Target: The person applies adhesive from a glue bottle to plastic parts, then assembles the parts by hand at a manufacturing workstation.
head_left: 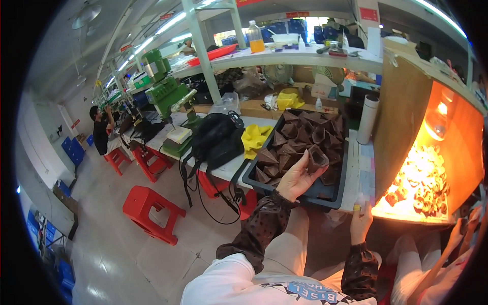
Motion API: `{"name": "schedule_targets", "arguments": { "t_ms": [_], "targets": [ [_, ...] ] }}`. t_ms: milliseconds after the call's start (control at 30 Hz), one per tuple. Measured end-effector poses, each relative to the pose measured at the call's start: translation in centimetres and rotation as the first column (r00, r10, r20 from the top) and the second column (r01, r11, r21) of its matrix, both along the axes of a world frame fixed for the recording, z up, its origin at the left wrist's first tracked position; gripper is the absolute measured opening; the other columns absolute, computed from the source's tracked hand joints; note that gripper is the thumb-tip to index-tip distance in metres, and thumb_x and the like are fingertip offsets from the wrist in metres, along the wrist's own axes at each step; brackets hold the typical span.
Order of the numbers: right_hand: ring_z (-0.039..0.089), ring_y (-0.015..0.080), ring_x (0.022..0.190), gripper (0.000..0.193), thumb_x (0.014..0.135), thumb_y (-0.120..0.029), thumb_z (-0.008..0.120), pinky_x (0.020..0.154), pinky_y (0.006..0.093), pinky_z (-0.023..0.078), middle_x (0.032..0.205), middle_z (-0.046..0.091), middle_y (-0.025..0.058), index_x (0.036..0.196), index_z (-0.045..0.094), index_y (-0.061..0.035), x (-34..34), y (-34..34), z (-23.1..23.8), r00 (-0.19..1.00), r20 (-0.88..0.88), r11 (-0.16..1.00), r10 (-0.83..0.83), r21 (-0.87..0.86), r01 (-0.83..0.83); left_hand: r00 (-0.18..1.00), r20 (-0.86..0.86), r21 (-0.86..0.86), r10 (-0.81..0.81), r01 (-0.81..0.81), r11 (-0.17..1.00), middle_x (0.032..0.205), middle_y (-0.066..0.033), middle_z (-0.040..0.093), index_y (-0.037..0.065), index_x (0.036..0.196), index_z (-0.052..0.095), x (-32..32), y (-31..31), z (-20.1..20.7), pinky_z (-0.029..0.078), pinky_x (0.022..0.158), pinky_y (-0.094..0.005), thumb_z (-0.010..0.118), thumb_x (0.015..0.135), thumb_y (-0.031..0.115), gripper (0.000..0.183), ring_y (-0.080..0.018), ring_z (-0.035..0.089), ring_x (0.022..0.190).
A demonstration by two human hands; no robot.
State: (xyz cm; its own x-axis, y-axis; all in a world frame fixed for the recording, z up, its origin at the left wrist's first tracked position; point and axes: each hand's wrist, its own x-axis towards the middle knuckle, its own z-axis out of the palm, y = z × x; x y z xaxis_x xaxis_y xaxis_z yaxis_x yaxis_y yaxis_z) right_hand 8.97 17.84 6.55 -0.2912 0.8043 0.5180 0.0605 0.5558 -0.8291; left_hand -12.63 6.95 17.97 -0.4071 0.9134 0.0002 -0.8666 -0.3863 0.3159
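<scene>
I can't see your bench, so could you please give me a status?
Left hand holds a brown piece over the black tray. Right hand at the bench edge. Nothing in the way.

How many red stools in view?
3. One red stool stands nearest on the floor at lower left, a second beside the workbench, a third next to the seated person. More may be hidden under the bench.

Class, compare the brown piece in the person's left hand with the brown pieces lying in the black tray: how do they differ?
The held brown piece is lifted in the left hand, alone; the tray pieces lie heaped in the black tray, untouched. The held one shows its hollow side; the tray pieces point many ways. Both are dark brown and folded to points.
</scene>
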Motion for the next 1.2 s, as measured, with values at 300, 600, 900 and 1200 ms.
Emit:
{"name": "schedule_targets", "arguments": {
  "t_ms": [300,600,900,1200],
  "targets": [
    [0.05,0.0092,0.065,0.026,0.096,-0.026,0.047,0.059,0.0227,0.044,0.076,0.052,0.0036,0.104,0.045,-0.0012,7.4,-6.5,1.6,0.917,-0.35,0.882,0.191,-0.349,-0.317,0.9,-0.073,0.186,-0.429,0.435,0.881,0.129,-0.0174,0.047,0.007,0.13,0.043,7.2,-3.5,-3.5,0.051,0.081,-0.0387,0.059,0.084,0.045,0.062,-0.0348,0.052,0.112],
    [0.039,0.0072,0.054,0.027,0.09,-0.029,0.054,0.05,0.0212,0.031,0.064,0.043,-0.0002,0.095,0.049,-0.0019,13.4,-8.9,1.5,0.912,-0.41,0.86,-0.022,-0.474,-0.192,0.805,-0.114,-0.156,-0.582,0.564,0.811,0.125,-0.0146,0.051,0.004,0.132,0.038,14.1,-5.7,-11.0,0.049,0.082,-0.0326,0.054,0.09,0.042,0.059,-0.0228,0.055,0.107],
    [0.038,0.003,0.055,0.029,0.086,-0.028,0.063,0.048,0.018,0.027,0.067,0.046,-0.0008,0.093,0.048,-0.0034,13.0,-9.6,1.6,0.959,-0.281,0.833,0.035,-0.522,-0.184,0.776,-0.21,-0.366,-0.595,0.502,0.783,0.124,-0.019,0.051,0.0,0.13,0.039,13.2,-7.3,-14.3,0.053,0.078,-0.0316,0.04,0.095,0.043,0.055,-0.0298,0.057,0.106],
    [0.049,0.0043,0.07,0.024,0.084,-0.019,0.066,0.061,0.0178,0.038,0.078,0.056,0.0007,0.091,0.055,0.0016,12.9,-8.8,1.5,0.976,-0.2,0.835,0.082,-0.52,-0.177,0.746,-0.331,-0.362,-0.578,0.466,0.808,0.124,-0.0162,0.05,0.0,0.133,0.035,12.9,-7.3,-15.1,0.052,0.085,-0.0336,0.039,0.094,0.046,0.06,-0.0265,0.056,0.109]
  ]
}}
